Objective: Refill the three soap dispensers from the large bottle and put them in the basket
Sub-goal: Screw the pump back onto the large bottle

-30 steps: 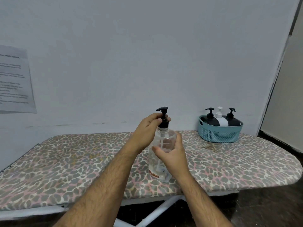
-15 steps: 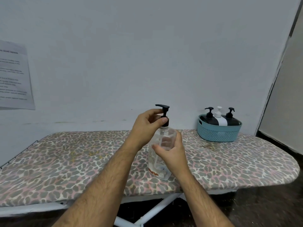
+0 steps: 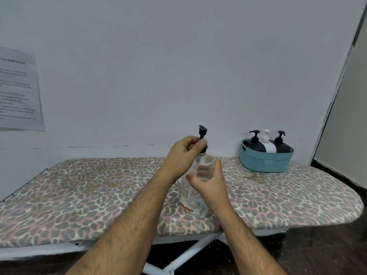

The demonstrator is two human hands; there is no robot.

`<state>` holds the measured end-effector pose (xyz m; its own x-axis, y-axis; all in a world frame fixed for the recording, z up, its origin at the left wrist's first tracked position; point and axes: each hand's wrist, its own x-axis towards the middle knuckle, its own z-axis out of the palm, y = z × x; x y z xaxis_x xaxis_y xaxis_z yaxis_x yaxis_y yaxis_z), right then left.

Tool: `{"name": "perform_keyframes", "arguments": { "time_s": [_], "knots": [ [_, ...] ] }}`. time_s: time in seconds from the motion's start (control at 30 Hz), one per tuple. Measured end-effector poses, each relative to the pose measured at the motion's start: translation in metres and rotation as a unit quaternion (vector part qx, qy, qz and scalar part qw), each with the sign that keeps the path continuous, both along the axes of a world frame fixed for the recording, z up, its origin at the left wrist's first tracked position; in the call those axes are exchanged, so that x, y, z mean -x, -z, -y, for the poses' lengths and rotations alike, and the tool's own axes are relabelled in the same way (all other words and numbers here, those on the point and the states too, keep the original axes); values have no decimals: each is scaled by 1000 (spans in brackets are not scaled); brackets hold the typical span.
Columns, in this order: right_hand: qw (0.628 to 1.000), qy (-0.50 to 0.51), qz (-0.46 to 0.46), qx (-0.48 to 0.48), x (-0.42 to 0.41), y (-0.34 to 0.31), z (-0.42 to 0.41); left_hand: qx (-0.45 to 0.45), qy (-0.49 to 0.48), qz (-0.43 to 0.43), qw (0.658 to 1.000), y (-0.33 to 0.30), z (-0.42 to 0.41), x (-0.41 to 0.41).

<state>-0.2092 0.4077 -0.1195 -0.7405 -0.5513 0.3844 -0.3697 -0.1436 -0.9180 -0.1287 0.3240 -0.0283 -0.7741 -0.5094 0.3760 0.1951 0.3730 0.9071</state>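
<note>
A large clear bottle (image 3: 195, 203) with a black pump top (image 3: 202, 131) stands upright at the middle of the ironing board (image 3: 79, 195). My left hand (image 3: 184, 153) pinches the black collar of the pump at the bottle's neck. My right hand (image 3: 210, 182) grips the bottle's body from the right side. A teal basket (image 3: 264, 163) stands at the board's back right. In it stand two black dispensers (image 3: 255, 144) (image 3: 282, 145) and a white one (image 3: 267, 144) between them.
The board has a leopard-print cover and white legs (image 3: 190, 253) below. A plain wall runs behind it, with a printed paper sheet (image 3: 17, 90) stuck at the left. A dark floor and a door frame (image 3: 337, 92) lie to the right.
The pump head has turned from pointing left to pointing toward me while my left hand stays on its collar. The pump now sits slightly higher above the bottle's neck. My right hand keeps its hold.
</note>
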Motion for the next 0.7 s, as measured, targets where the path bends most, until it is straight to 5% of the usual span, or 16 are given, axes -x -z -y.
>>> {"name": "perform_keyframes", "arguments": {
  "time_s": [0.7],
  "knots": [
    [992, -116, 40, 7, 10, -11, -7, -18, 13, 45, 999, -3, 6, -9]
  ]
}}
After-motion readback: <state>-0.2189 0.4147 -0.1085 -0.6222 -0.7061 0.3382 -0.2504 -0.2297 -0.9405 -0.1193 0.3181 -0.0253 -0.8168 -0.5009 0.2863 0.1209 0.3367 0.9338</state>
